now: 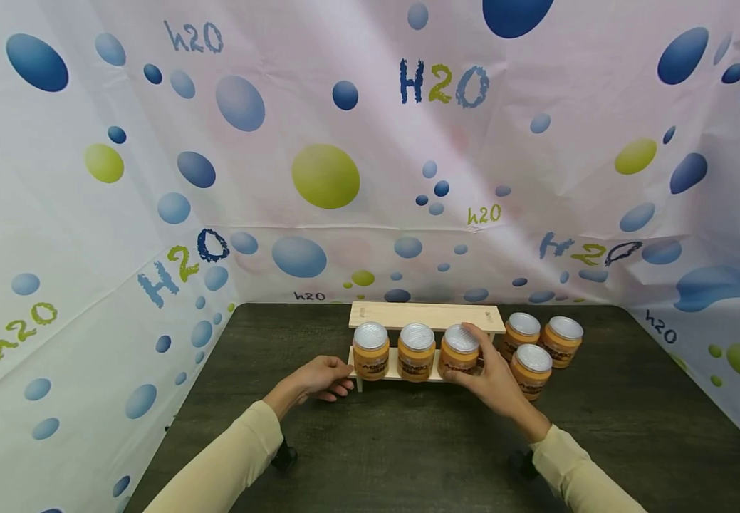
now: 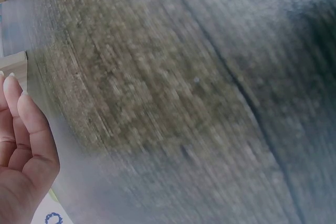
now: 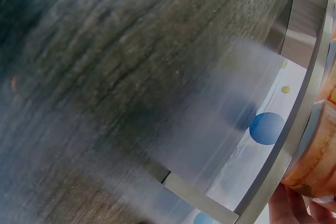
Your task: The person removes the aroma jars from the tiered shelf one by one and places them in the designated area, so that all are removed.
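Held one jar (image 1: 456,361) in the right hand (image 1: 496,383), at the right end of the lower tier of the rack (image 1: 424,313). Had the fingers spread about as wide as the jar, with the thumb low on the side facing away from the rack's upper tier and a fingertip high beside the silver lid (image 1: 456,338). Could not tell whether resting fully on the rack or slightly raised.

Looked stiff-walled and smooth: judged unlikely to squash under a grip, but likely to slide in a careless one. If full, would probably feel fairly weighty, and could knock a neighbour along the rack's narrow tier. Could not tell glass from plastic, so better treated as breakable. Best taken around the body just below the lid, not by the shiny lid alone.

At the rack's left end, had the left hand (image 1: 318,377) with loosely bent fingers at the lower tier's edge. Could not tell a true pinch from a light steadying touch.

Farther left along the rack's lower tier, saw two more jars (image 1: 417,356), upright, with gaps between. Just beyond the rack's right end, found three loose jars (image 1: 532,370) standing upright in a close cluster on the surface (image 1: 408,442). Saw silver tops on all six, above orange bodies with dark lettering. Could not tell coloured contents from coloured wall, nor how full.
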The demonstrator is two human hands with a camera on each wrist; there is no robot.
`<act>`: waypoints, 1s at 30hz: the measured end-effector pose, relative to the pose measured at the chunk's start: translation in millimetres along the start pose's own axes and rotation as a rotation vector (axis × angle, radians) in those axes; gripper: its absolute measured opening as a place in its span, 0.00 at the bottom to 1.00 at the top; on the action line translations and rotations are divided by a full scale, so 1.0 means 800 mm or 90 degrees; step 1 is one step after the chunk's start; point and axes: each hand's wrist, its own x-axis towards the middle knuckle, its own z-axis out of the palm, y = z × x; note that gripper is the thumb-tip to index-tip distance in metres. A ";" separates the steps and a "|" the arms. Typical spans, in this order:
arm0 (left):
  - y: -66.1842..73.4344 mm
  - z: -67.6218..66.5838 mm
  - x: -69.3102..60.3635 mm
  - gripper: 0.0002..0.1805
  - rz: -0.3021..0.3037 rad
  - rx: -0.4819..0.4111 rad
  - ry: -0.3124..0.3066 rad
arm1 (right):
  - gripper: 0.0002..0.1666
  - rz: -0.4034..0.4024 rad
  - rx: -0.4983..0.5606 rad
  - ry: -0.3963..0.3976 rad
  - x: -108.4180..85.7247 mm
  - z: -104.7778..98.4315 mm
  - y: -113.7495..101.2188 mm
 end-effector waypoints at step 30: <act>0.001 0.000 0.000 0.15 0.000 0.001 0.001 | 0.55 -0.054 0.003 0.021 0.020 -0.022 -0.029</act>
